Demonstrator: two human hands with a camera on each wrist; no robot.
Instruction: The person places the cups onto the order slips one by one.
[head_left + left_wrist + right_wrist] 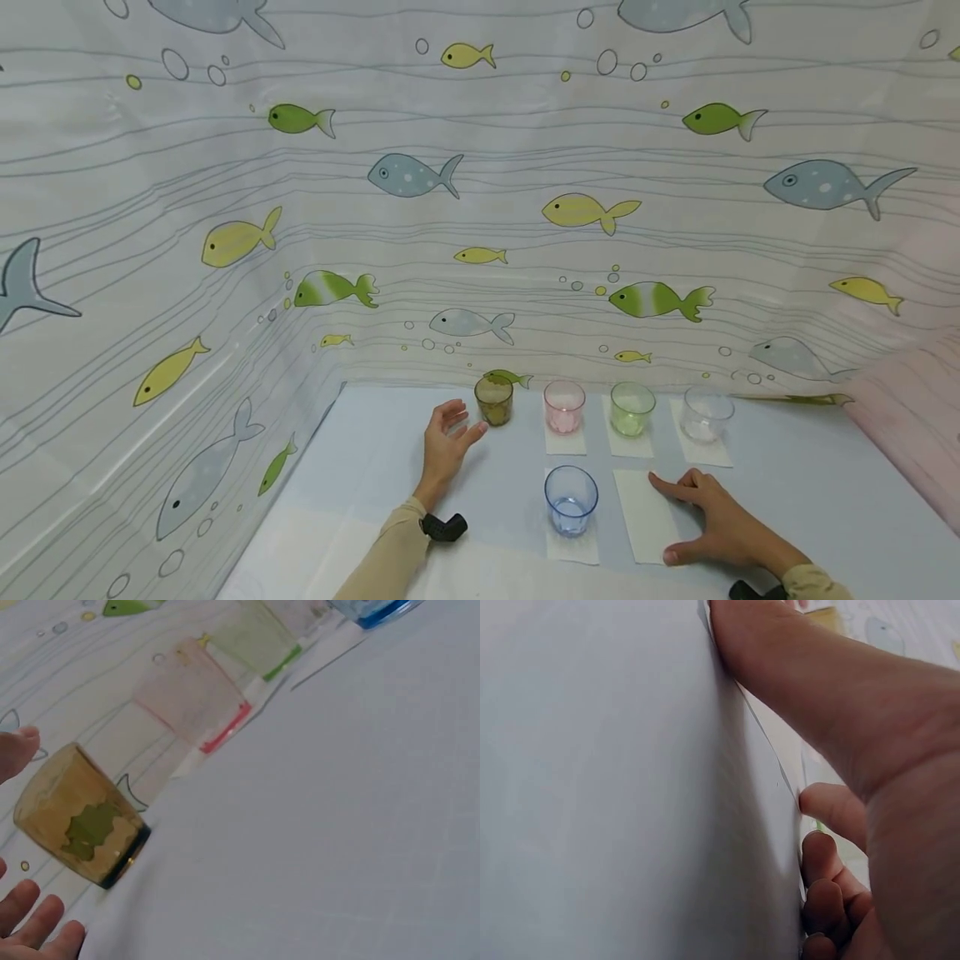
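Observation:
My left hand (444, 450) is beside the amber glass (494, 402), thumb and fingers spread apart. In the left wrist view a gap shows between the fingertips (46, 921) and that amber glass (84, 817), which stands upright. On the right, my right hand (716, 521) rests at a white paper rectangle (643, 518) lying flat on the table. Its index finger reaches the paper's far corner while the thumb (678, 553) touches down near the close corner. The right wrist view shows the thumb (772, 664) against the paper's edge, the other fingers lower on the surface.
A blue glass (572, 502) stands on paper left of the bare rectangle. Behind, a pink glass (564, 408), a green glass (632, 410) and a clear glass (707, 415) stand in a row on white papers. A fish-patterned curtain (517, 192) borders the pale table (360, 467).

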